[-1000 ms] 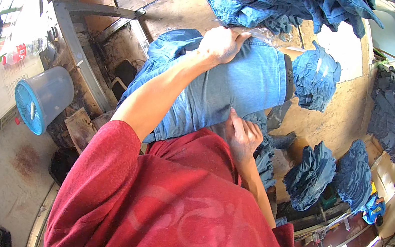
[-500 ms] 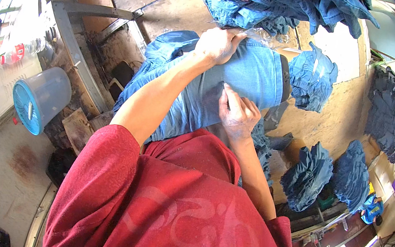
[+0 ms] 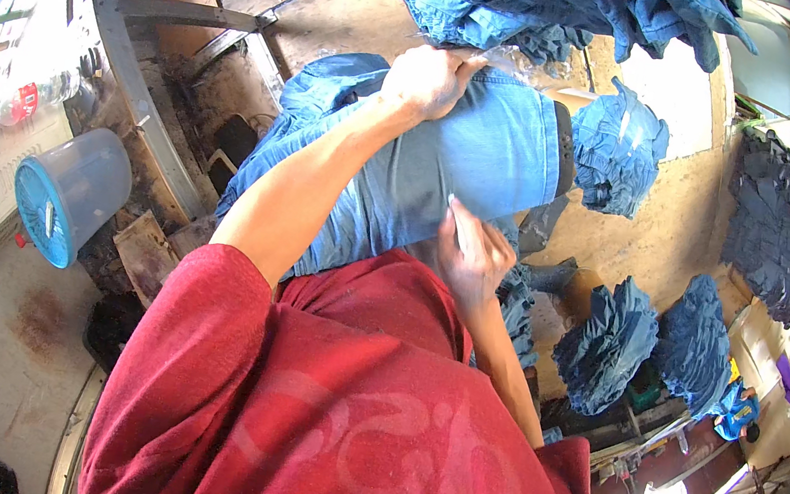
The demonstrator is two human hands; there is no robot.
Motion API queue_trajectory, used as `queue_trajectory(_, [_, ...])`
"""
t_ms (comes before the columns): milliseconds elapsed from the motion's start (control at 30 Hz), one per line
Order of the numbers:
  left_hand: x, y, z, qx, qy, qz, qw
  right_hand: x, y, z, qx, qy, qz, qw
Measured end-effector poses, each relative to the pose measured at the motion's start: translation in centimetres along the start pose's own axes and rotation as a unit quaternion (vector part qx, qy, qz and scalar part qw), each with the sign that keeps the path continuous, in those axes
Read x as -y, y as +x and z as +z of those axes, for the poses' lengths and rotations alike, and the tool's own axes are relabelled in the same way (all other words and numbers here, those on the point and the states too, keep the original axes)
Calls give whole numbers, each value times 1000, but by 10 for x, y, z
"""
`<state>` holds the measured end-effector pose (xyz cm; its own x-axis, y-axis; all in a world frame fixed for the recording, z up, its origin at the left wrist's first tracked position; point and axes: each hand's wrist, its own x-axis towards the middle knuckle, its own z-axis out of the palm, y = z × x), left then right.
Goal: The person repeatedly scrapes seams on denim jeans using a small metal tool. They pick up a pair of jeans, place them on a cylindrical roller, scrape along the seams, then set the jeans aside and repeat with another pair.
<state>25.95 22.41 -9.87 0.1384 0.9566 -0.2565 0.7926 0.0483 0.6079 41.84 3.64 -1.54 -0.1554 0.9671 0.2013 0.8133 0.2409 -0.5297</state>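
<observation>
denim garment (image 3: pixel 500 146) under left grip (image 3: pixel 425 82), clamped on far edge; right grip (image 3: pixel 477 256) nearside, hold unclear

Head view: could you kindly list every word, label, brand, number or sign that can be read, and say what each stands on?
Red shirt: large pale print on the front, wording not copied here.
Red label on the clear bottle: light marks, too small to read.
Pale board at left: faint marks, too blurred to read.
</observation>
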Motion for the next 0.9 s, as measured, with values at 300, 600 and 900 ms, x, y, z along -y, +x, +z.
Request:
queue_trajectory(300, [1, 0, 2, -17, 15, 18, 1000, -4, 20, 15, 12, -62, -44, 997])
queue_trajectory(600, [-1, 0, 0, 8, 15, -6, 1000, -5, 0, 4, -14, 18, 2, 1000])
queue_trajectory(900, [-1, 0, -2, 14, 24, -1, 1000, -3, 8, 2, 68, -75, -23, 995])
